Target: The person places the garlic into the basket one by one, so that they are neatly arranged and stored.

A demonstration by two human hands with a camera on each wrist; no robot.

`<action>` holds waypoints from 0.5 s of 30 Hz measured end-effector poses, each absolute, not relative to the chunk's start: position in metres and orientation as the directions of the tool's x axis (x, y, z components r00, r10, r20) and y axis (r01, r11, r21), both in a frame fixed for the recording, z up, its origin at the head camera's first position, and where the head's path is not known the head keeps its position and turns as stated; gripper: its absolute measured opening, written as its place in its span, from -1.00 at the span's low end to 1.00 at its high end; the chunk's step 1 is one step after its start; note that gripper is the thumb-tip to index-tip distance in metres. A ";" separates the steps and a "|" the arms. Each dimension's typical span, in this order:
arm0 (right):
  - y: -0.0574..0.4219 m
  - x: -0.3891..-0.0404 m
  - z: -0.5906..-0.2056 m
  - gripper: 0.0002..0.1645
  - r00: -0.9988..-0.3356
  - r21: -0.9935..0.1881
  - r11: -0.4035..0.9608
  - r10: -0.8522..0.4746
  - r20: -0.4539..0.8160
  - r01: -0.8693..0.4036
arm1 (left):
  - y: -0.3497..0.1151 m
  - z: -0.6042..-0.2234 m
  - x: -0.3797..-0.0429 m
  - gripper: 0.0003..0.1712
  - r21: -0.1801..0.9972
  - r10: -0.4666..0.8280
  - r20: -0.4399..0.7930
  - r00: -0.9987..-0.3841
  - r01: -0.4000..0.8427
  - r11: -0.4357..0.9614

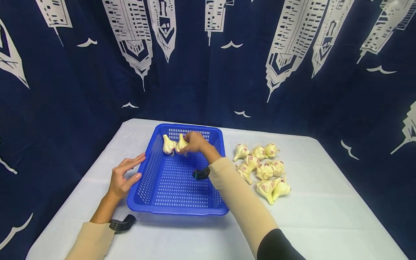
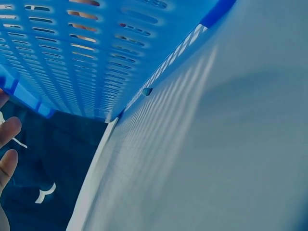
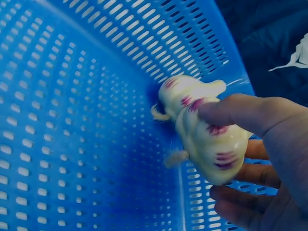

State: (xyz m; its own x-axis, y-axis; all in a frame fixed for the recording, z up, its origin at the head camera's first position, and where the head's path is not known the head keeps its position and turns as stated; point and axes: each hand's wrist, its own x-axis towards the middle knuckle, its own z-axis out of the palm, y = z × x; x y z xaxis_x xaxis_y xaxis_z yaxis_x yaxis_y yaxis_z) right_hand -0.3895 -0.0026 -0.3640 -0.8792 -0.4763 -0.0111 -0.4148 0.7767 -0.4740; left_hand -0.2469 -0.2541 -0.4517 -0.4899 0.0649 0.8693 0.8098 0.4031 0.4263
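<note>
A blue perforated plastic basket stands on the white table. In its far left corner, a garlic bulb with purple streaks lies beside a second garlic bulb. My right hand holds this second bulb; the right wrist view shows the thumb on top of the held garlic bulb and fingers at its far side, the two bulbs touching. At the basket's left rim is my left hand, fingers extended and fingertips at the edge. Only some left fingertips appear in the left wrist view.
Several more garlic bulbs lie in a loose group on the white table, right of the basket. A dark blue cloth with white building and bird prints hangs behind the table.
</note>
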 end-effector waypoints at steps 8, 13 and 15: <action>-0.005 -0.393 -0.373 -0.41 -0.919 -0.460 0.818 -0.395 -0.012 -0.346 | -0.256 -0.451 -0.246 -0.43 0.429 0.075 0.863 -0.500 0.802 0.417; -0.005 -0.394 -0.378 -0.41 -0.918 -0.482 0.806 -0.396 -0.007 -0.344 | -0.258 -0.453 -0.245 -0.43 0.461 0.078 0.839 -0.539 0.778 0.426; -0.005 -0.395 -0.380 -0.41 -0.919 -0.485 0.804 -0.395 -0.004 -0.344 | -0.258 -0.454 -0.245 -0.43 0.462 0.078 0.839 -0.538 0.781 0.419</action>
